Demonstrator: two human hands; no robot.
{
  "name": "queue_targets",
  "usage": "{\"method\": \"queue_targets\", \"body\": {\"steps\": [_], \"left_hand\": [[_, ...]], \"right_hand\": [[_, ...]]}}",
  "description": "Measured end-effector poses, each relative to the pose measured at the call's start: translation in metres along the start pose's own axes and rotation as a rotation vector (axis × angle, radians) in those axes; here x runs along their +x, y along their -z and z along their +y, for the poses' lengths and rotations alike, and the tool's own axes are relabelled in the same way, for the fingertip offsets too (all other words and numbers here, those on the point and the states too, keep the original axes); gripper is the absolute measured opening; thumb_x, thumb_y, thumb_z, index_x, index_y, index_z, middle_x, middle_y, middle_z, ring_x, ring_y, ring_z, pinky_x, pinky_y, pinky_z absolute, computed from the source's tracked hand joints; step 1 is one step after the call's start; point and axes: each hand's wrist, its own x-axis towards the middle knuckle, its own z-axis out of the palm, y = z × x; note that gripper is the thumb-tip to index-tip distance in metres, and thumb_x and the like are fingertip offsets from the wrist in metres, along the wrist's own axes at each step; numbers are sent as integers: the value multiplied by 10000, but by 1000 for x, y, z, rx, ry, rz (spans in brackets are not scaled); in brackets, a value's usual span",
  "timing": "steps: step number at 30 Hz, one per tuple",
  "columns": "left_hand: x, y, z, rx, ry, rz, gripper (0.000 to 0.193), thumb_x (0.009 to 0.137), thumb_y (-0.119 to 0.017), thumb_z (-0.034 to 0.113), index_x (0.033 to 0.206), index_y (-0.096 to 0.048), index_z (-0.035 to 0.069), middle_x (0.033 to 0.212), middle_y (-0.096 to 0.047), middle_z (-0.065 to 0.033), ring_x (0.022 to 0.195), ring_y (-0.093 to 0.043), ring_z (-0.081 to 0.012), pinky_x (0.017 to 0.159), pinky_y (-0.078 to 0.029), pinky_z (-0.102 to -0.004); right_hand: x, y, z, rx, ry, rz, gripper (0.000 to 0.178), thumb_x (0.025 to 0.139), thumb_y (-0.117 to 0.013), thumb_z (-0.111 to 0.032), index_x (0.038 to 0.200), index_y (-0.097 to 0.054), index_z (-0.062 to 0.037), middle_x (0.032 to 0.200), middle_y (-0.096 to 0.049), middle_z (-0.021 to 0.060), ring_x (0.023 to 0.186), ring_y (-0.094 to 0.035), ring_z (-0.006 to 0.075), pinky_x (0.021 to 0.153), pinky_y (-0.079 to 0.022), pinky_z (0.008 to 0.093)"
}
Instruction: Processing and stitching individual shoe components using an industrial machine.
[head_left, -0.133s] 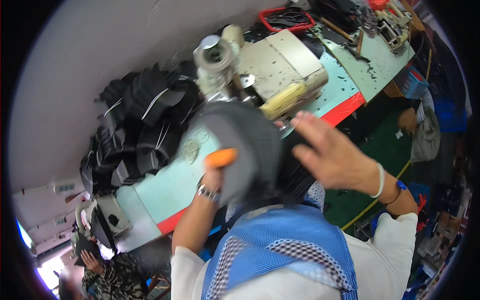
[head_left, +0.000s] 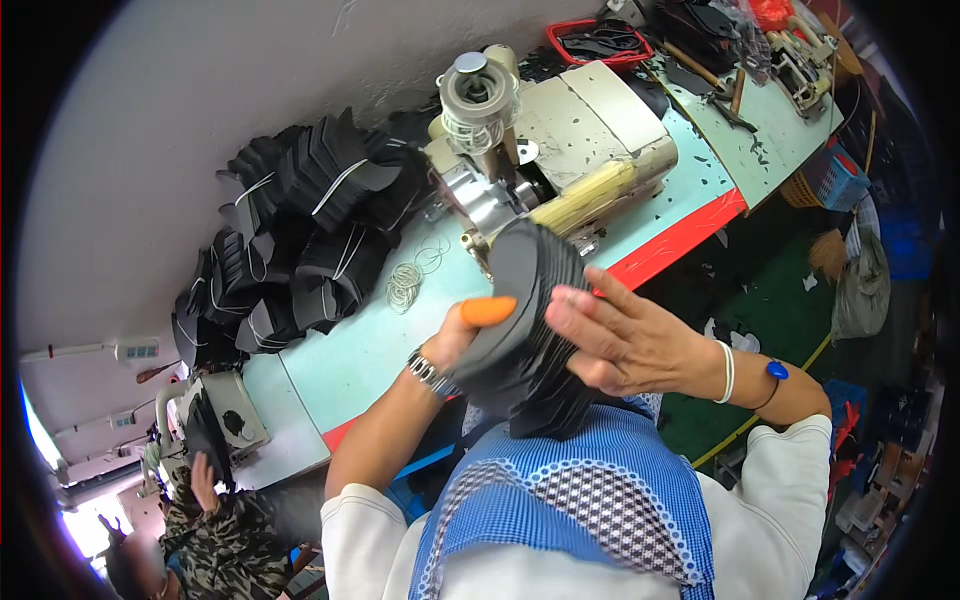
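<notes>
Black, thin, curved pieces form a thick stack (head_left: 530,325) between the two hands. The left hand (head_left: 458,338) is closed on the stack's left side, its thumb in an orange cover (head_left: 488,311) lying over the top face. The right hand (head_left: 640,345) is held flat, fingers stretched out and close together, along the stack's right side; whether it presses there I cannot tell. Beyond the left hand, on the pale desk (head_left: 340,380), lies a coil of white string (head_left: 404,288), and farther to its left sit bundles of black pieces (head_left: 325,155) tied with string. Ahead of both hands stands a cream machine (head_left: 590,105). Well past the right hand are a red basket (head_left: 620,62) and a hammer (head_left: 738,95).
</notes>
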Motion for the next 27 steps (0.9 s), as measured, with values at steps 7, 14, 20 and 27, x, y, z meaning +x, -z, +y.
{"method": "queue_targets", "body": {"steps": [7,14,20,27], "left_hand": [[-47,20,-26,-326,-213,-190,618,950,-528,457,1410,-435,54,1301,-584,-164,1093,-641,-286,960,-521,-450],[-56,35,-83,339,-816,321,1246,663,-693,753,1506,-160,6,1497,-336,-143,1362,-378,-236,1131,-325,-409],[-47,41,-130,165,-666,301,897,760,-771,286,1463,-291,5,1417,-452,-158,1301,-464,-247,1086,-383,-397],[-52,60,-131,-259,-768,-162,600,938,-602,238,1437,-354,16,1363,-513,-122,1234,-522,-234,1038,-450,-376]], "right_hand": [[40,-31,-1,329,-37,-138,1090,601,-834,-289,1452,-206,-24,1433,-317,290,1305,-406,448,1135,-285,559],[55,-60,-38,1209,-855,-150,1399,675,-870,-364,1435,207,105,1478,-300,277,1403,-307,346,1157,-229,389],[24,-68,-40,1452,-886,-289,1308,780,-736,-524,1424,187,144,1520,-189,307,1455,-163,367,1189,-113,415],[14,-38,-17,1322,-845,-281,1192,825,-706,-498,1458,65,155,1522,-124,362,1462,-108,405,1186,-105,449]]}}
